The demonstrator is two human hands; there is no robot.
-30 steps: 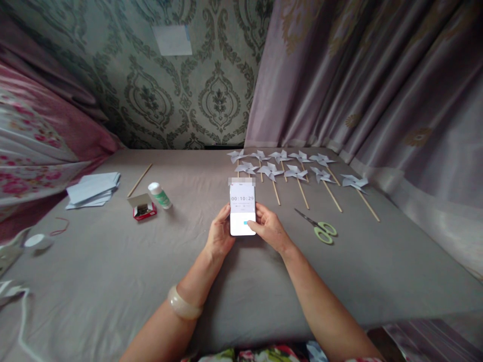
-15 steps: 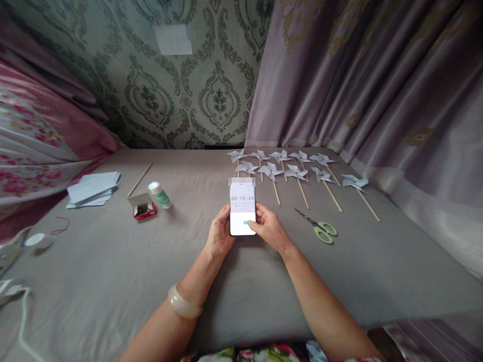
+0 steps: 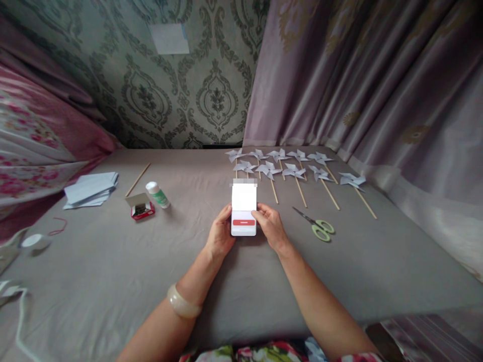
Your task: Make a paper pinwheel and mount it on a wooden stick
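Observation:
Between my two hands is an upright smartphone (image 3: pixel 244 201), its bright screen facing me with a red bar near the bottom. My left hand (image 3: pixel 221 232) is closed around the phone's left edge. My right hand (image 3: pixel 272 229) grips the right edge, its thumb at the screen's side just above the red bar. Beyond the phone lie several white paper pinwheels (image 3: pixel 268 171) on wooden sticks, in two rows. Scissors (image 3: pixel 320 229) with green handles rest to the right of my right hand, blades slightly apart.
Left on the grey cloth (image 3: pixel 188 176) are a stack of white paper (image 3: pixel 90 188), a wooden stick (image 3: pixel 138 179), an open red box (image 3: pixel 142 210) of small dark items, a glue stick (image 3: pixel 157 195), a white roll (image 3: pixel 35 242) and a white cable (image 3: pixel 21 322). Curtains hang at right.
The phone screen has switched from a timer display with a small blue button to a page with a red bar. My right thumb has lifted upward from the button. The view has shifted slightly.

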